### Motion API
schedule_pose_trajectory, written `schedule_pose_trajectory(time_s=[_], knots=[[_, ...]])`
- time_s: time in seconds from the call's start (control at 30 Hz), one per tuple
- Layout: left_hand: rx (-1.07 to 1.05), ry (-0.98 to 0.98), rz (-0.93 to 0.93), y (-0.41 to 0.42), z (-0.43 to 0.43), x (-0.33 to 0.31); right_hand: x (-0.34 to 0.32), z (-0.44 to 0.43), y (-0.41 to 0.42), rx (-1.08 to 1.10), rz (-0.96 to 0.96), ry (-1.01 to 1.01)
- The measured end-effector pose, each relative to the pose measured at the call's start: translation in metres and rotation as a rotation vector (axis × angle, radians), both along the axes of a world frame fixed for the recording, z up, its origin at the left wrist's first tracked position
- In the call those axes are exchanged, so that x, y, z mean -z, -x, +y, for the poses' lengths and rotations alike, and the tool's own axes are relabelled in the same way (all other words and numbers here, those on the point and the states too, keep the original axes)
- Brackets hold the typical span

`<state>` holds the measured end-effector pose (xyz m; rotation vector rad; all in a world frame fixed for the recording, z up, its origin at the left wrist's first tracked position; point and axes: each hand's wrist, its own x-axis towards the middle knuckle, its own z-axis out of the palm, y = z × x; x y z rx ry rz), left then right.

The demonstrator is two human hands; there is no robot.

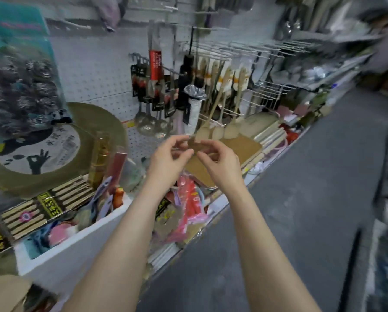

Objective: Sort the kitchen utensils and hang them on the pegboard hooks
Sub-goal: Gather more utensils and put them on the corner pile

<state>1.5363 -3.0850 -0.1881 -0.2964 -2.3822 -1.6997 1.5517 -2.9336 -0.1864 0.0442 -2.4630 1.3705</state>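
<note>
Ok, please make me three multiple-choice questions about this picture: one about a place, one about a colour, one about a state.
1. Where do the metal ladles hang, compared with the wooden spatulas?
A. to their left
B. to their right
C. directly above them

2. What colour is the pegboard?
A. red
B. white
C. black

3. What do the left hand and the right hand do?
A. hang open at the sides
B. each lift a ladle
C. pinch one small brown piece between them

Answers:
1 A, the ladles' bowls show left of the spatula blades.
2 B, the holed board behind the goods is white.
3 C, the fingertips of both hands meet on the piece.
</note>
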Motion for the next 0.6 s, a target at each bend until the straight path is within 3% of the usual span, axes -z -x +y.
schedule_pose_trajectory(time_s=[0.23, 0.6], knots=[[0.192, -0.011, -0.021, 0.031, 0.137, 0.013, 0.007, 0.131, -0.001, 0.223, -0.035, 0.037], [0.423, -0.011, -0.036, 0.112, 0.279, 0.031, 0.022, 0.252, 0.044, 0.477, -0.066, 0.094]])
